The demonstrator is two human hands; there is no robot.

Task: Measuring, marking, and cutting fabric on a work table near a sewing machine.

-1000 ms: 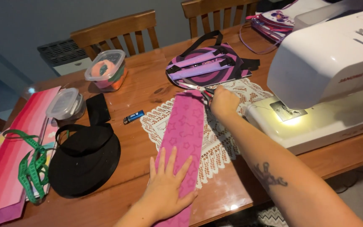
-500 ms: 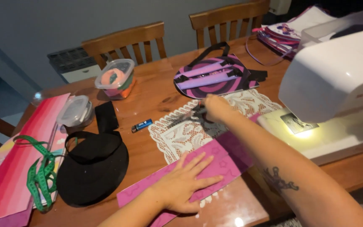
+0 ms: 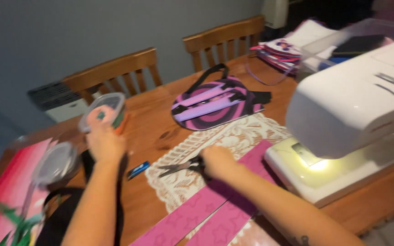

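Two pink strips of fabric (image 3: 215, 209) lie nearest, at the bottom edge, slanting up toward two o'clock across a cream lace mat (image 3: 233, 141) on the wooden table (image 3: 151, 132). At nine o'clock from the strips a black visor (image 3: 62, 218) sits under the left forearm. The right hand (image 3: 217, 161), mid-table, is curled shut on the handles of the scissors (image 3: 178, 167), whose blades point toward nine o'clock over the mat's edge, just beside a small blue lighter (image 3: 137, 170). At three o'clock stands a white sewing machine (image 3: 356, 109) with its lamp lit. Farther off, at ten o'clock, the left hand (image 3: 105, 143) reaches to a clear plastic tub (image 3: 103, 110); blur hides whether its fingers grip it. Beyond, at twelve o'clock, lies a purple and black bag (image 3: 217, 102), then two wooden chairs (image 3: 115, 73)
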